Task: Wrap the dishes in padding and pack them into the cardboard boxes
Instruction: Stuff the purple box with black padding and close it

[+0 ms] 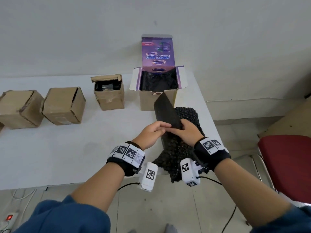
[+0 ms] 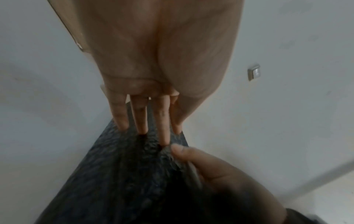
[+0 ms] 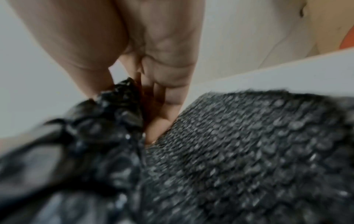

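Note:
A sheet of black bubble padding (image 1: 186, 115) lies on the white table (image 1: 67, 157) and hangs over its front edge. One flap (image 1: 165, 111) is raised, leaning toward the tall open box (image 1: 148, 101). My right hand (image 1: 184, 132) grips the bunched padding (image 3: 114, 121) at the flap's base, thumb (image 2: 201, 163) on top. My left hand (image 1: 154, 132) touches the flap's near edge with straight fingers (image 2: 141, 118). No dish shows; whether one lies inside the padding (image 2: 124, 174) I cannot tell. More black padding lines the tall box.
A small open carton (image 1: 109, 96) with dark wrapped contents stands left of the tall box with its purple lid (image 1: 157, 51). Two shut cartons (image 1: 64, 105) (image 1: 18, 108) sit further left. A red chair (image 1: 286, 165) stands off the table's right edge. Wall behind.

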A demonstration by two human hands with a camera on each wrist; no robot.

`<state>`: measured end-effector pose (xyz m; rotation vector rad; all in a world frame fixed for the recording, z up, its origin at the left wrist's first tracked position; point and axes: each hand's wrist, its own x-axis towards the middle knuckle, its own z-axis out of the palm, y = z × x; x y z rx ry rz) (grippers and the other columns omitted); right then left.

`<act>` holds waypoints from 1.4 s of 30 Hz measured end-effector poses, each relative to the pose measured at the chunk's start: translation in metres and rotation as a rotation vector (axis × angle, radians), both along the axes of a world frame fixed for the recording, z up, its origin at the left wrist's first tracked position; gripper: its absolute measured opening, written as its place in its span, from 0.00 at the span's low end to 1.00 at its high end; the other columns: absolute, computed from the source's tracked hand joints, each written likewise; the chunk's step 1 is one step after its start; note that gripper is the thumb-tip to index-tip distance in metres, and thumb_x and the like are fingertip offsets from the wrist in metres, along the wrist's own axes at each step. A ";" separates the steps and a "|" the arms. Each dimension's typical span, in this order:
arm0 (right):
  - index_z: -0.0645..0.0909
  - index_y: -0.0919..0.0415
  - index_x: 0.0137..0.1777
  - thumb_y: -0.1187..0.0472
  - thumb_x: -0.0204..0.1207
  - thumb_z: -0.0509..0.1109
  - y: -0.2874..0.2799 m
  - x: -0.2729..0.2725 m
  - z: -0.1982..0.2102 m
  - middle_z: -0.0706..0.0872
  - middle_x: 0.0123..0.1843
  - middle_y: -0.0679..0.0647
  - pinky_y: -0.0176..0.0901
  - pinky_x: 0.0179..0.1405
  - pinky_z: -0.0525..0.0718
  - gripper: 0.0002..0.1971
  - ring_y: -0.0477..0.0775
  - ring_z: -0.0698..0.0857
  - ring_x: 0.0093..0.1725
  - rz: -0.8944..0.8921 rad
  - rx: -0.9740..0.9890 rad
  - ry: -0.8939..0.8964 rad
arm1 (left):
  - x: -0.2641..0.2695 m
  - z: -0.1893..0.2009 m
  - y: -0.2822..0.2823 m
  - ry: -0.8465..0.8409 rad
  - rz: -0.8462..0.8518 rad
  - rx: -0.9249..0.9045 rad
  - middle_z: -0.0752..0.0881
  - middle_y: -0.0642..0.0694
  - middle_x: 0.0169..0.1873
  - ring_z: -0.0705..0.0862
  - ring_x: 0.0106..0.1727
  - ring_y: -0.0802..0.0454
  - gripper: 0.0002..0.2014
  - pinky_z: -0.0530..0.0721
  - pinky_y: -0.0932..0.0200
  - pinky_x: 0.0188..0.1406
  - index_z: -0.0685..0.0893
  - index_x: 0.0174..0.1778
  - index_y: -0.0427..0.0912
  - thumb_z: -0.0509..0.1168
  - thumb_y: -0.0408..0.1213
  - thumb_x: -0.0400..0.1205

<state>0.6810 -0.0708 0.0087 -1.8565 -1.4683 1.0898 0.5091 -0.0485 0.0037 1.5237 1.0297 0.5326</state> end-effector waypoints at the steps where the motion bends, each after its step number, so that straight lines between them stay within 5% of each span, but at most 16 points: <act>1: 0.80 0.61 0.55 0.55 0.73 0.74 -0.001 0.014 -0.004 0.87 0.51 0.57 0.47 0.51 0.82 0.15 0.57 0.85 0.52 -0.019 -0.007 -0.073 | 0.006 -0.004 0.001 0.014 0.007 0.009 0.84 0.48 0.57 0.81 0.57 0.61 0.13 0.77 0.71 0.60 0.80 0.62 0.42 0.58 0.28 0.84; 4: 0.80 0.65 0.59 0.61 0.74 0.72 -0.008 0.053 -0.018 0.86 0.58 0.60 0.40 0.53 0.74 0.15 0.61 0.83 0.59 -0.056 -0.053 -0.239 | 0.021 -0.021 0.004 0.207 0.120 0.067 0.82 0.45 0.61 0.81 0.63 0.50 0.13 0.77 0.59 0.63 0.79 0.62 0.42 0.64 0.34 0.82; 8: 0.81 0.66 0.55 0.61 0.75 0.71 -0.019 0.085 -0.041 0.86 0.55 0.62 0.38 0.46 0.70 0.12 0.62 0.82 0.57 -0.143 -0.138 -0.348 | 0.038 -0.047 0.004 0.417 0.237 -0.062 0.78 0.40 0.66 0.79 0.66 0.44 0.27 0.75 0.54 0.64 0.70 0.70 0.40 0.69 0.43 0.78; 13: 0.81 0.66 0.55 0.58 0.76 0.70 -0.021 0.098 -0.065 0.86 0.55 0.62 0.40 0.46 0.72 0.13 0.62 0.82 0.57 -0.155 -0.188 -0.407 | 0.062 -0.070 0.006 0.438 0.299 -0.154 0.85 0.42 0.55 0.83 0.58 0.43 0.27 0.81 0.50 0.62 0.74 0.67 0.38 0.72 0.46 0.76; 17: 0.81 0.62 0.60 0.53 0.74 0.72 -0.023 0.108 -0.077 0.81 0.62 0.65 0.43 0.57 0.74 0.18 0.64 0.78 0.62 -0.152 -0.185 -0.460 | 0.071 -0.073 0.010 0.321 0.294 -0.189 0.88 0.40 0.43 0.87 0.52 0.39 0.07 0.85 0.47 0.57 0.85 0.40 0.39 0.73 0.39 0.75; 23: 0.74 0.65 0.61 0.56 0.74 0.74 -0.022 0.109 -0.063 0.80 0.61 0.61 0.50 0.61 0.78 0.21 0.61 0.81 0.62 -0.208 -0.037 -0.183 | 0.067 -0.028 0.006 -0.128 0.204 -0.328 0.85 0.47 0.49 0.85 0.49 0.52 0.06 0.85 0.55 0.50 0.79 0.54 0.45 0.64 0.33 0.82; 29: 0.51 0.54 0.77 0.65 0.72 0.75 -0.015 0.093 -0.018 0.76 0.66 0.60 0.53 0.65 0.81 0.42 0.56 0.78 0.66 -0.223 0.122 0.335 | 0.057 0.030 0.014 -0.233 0.204 -0.086 0.86 0.47 0.53 0.85 0.52 0.57 0.11 0.81 0.60 0.57 0.77 0.59 0.41 0.63 0.28 0.82; 33: 0.48 0.55 0.79 0.72 0.71 0.74 0.004 0.083 0.017 0.78 0.65 0.53 0.52 0.69 0.78 0.45 0.52 0.80 0.65 -0.164 0.326 0.396 | 0.047 0.060 0.030 -0.204 0.344 0.082 0.84 0.40 0.58 0.84 0.58 0.50 0.20 0.81 0.52 0.64 0.70 0.66 0.36 0.67 0.29 0.80; 38: 0.40 0.40 0.79 0.74 0.75 0.69 0.029 0.072 0.056 0.85 0.55 0.64 0.45 0.60 0.82 0.49 0.52 0.86 0.51 -0.125 0.468 0.404 | 0.025 0.087 0.051 -0.090 0.345 0.363 0.78 0.38 0.64 0.80 0.65 0.47 0.32 0.77 0.49 0.70 0.60 0.71 0.46 0.70 0.29 0.76; 42: 0.52 0.41 0.78 0.77 0.73 0.68 0.056 0.063 0.082 0.78 0.63 0.47 0.39 0.65 0.80 0.44 0.38 0.83 0.57 0.046 0.556 0.297 | 0.006 0.114 0.068 0.259 0.220 0.590 0.71 0.45 0.66 0.69 0.68 0.54 0.38 0.63 0.65 0.70 0.65 0.76 0.42 0.77 0.39 0.72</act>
